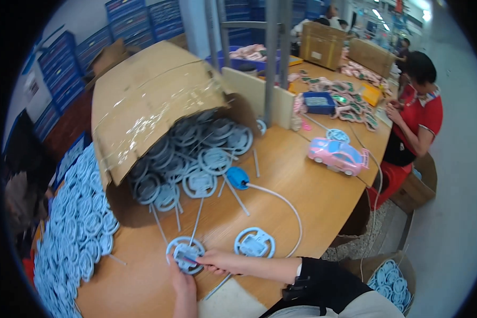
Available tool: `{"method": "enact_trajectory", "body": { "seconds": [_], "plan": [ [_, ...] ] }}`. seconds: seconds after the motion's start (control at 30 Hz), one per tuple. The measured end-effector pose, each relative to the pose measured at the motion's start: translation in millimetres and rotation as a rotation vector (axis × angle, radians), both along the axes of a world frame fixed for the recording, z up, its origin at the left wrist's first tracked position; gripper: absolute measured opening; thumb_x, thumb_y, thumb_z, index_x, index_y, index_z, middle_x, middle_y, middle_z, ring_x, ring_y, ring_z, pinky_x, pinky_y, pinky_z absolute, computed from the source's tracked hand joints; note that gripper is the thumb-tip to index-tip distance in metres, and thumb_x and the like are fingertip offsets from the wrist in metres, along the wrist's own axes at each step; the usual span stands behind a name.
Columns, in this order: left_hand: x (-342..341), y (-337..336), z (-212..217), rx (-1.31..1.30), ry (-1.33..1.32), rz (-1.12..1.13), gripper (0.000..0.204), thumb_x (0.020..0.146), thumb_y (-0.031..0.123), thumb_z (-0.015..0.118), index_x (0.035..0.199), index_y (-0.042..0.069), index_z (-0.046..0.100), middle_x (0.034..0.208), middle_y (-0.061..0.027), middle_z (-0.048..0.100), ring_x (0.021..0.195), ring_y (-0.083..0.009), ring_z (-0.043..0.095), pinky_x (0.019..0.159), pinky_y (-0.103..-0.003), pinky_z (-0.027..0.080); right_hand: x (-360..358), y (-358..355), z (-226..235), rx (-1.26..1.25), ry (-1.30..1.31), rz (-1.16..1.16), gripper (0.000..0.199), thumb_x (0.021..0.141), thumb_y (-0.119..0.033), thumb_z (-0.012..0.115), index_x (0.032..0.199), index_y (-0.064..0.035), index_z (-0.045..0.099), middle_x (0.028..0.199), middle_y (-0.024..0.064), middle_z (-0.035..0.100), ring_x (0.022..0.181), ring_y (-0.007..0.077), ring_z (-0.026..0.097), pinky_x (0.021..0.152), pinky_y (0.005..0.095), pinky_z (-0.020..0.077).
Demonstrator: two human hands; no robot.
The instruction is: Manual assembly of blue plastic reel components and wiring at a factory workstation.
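Note:
Near the front of the table, my left hand [183,283] grips the lower left rim of a light-blue toy steering wheel [196,244]. The wheel's open back, with its boxy hub, faces up. My right hand [217,262] reaches in from the right, its fingers closed on a slim, dark, pen-like tool [190,259] whose front part lies over the hub. Its exact kind is too small to tell. Just right of the held wheel lies a second toy steering wheel [255,243]. Below my right wrist, a thin light-blue rod shows on the table.
A tipped cardboard box [153,100] spills wheels onto the wooden table [281,175]. A large pile of wheels [77,228] stands at left. A blue device [237,178] trails a white cable. Right are a pink toy car [336,155] and a person in red [421,111].

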State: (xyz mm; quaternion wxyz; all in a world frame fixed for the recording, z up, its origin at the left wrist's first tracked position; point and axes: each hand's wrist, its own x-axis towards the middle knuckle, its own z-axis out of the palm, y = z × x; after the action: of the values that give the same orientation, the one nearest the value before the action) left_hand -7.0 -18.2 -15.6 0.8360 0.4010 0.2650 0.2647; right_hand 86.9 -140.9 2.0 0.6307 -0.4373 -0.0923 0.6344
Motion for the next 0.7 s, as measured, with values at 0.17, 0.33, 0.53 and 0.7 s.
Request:
{"method": "enact_trajectory", "body": {
  "seconds": [0.17,0.33,0.53,0.7],
  "plan": [
    [6.2,-8.0,9.2,0.053,0.023,-0.022,0.033,0.089,0.031,0.034,0.103,0.003,0.045,0.095,-0.0086,0.055,0.087,-0.0182,0.054,0.077,-0.033,0.044,3.6,-7.0,1.2,-0.045,-0.063,0.059,0.033,0.082,-0.038,0.048,0.066,-0.0086,0.042,0.047,-0.0058,0.03,0.034,0.0033,0.023,0.03,0.02,0.0137],
    [3.1,-4.4,7.6,0.114,0.017,0.005,0.031,0.09,0.028,0.033,0.103,0.002,0.044,0.095,-0.0104,0.054,0.086,-0.0197,0.054,0.076,-0.033,0.044,-0.9,-2.0,-0.2,-0.061,-0.141,0.046,0.034,0.083,-0.037,0.047,0.067,-0.007,0.043,0.047,-0.0054,0.03,0.034,0.0034,0.023,0.03,0.0205,0.0133],
    [-0.6,-1.3,7.3,0.077,-0.004,-0.011,0.032,0.09,0.028,0.033,0.104,0.002,0.043,0.098,-0.0104,0.053,0.088,-0.0194,0.054,0.077,-0.034,0.045,-4.2,2.4,-2.5,-0.013,-0.151,0.02,0.034,0.083,-0.036,0.046,0.066,-0.0058,0.043,0.046,-0.0052,0.028,0.033,0.0037,0.022,0.029,0.0212,0.0127],
    [1.5,-7.4,17.3,0.072,0.028,-0.054,0.034,0.09,0.031,0.03,0.108,0.004,0.041,0.099,-0.0103,0.053,0.09,-0.0193,0.054,0.076,-0.034,0.046,1.7,0.8,-11.9,0.0,-0.117,0.058,0.035,0.083,-0.037,0.047,0.065,-0.007,0.042,0.046,-0.0052,0.029,0.032,0.0034,0.021,0.029,0.0212,0.012]
  ]
}}
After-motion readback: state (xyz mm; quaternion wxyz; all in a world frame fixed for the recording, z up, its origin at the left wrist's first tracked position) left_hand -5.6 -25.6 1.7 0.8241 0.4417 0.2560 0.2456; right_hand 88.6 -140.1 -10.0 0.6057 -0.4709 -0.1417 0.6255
